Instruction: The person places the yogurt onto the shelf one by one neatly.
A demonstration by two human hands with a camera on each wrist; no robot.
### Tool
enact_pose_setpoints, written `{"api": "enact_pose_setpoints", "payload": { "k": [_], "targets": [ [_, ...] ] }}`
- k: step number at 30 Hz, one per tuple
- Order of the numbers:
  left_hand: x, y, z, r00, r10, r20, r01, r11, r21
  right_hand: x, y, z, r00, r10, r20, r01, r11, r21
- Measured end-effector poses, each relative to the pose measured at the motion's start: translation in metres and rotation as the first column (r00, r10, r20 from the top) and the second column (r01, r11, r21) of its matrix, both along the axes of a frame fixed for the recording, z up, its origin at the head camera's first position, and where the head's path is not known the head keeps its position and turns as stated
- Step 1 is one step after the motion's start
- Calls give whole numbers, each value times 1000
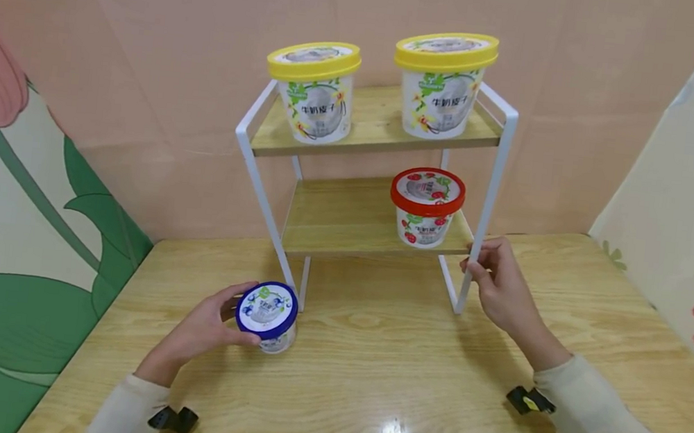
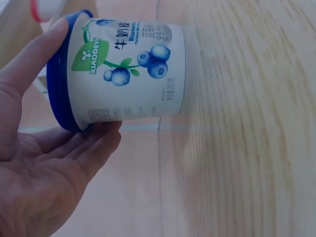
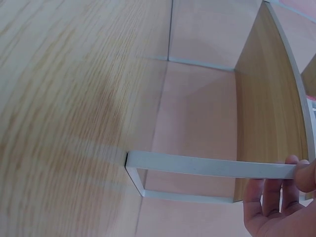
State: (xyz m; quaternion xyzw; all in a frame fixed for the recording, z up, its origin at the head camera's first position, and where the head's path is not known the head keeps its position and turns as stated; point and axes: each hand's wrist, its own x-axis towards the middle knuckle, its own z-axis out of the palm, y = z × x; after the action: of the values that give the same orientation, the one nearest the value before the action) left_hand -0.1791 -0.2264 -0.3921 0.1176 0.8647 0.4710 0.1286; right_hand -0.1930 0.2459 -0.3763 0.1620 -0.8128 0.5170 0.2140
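My left hand grips a small blueberry ice cream cup with a blue lid, thumb and fingers around the lid. The cup is upright by the front left leg of a two-tier shelf. In the left wrist view, the blueberry cup's base is at the wooden tabletop; whether it touches cannot be told. My right hand pinches the shelf's white front right leg, just below the lower board. In the right wrist view, thumb and fingers lie on either side of that leg.
Two yellow-lidded cups, one left and one right, stand on the upper board. A red-lidded cup stands at the lower board's right side. The wooden table meets a pink backdrop behind the shelf.
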Motion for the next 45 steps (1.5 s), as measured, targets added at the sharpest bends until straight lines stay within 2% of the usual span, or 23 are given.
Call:
{"api": "enact_pose_setpoints", "payload": {
  "k": [4,11,18,29,37,45],
  "targets": [
    [1,2,0,1000,-8,-10,8,1000,2,0,1,-1,1000,2,-2,-2,1000,-1],
    [4,8,-2,1000,-2,14,3,1000,-7,1,1,-5,1000,7,7,-7,1000,-14],
    [7,19,-1,999,-21,-33,21,1000,13,1,1,-3,1000,0,5,0,1000,-11],
    [12,38,1,1000,10,-23,-10,1000,24,-1,-2,-4,1000,11,13,-10,1000,-15],
    [9,52,1,999,-15,-51,16,1000,23,-1,-1,-3,1000,2,5,-2,1000,0],
    [8,61,-1,998,-45,-54,49,996,73,-1,0,-1,1000,0,-9,0,1000,-4]
  ]
}}
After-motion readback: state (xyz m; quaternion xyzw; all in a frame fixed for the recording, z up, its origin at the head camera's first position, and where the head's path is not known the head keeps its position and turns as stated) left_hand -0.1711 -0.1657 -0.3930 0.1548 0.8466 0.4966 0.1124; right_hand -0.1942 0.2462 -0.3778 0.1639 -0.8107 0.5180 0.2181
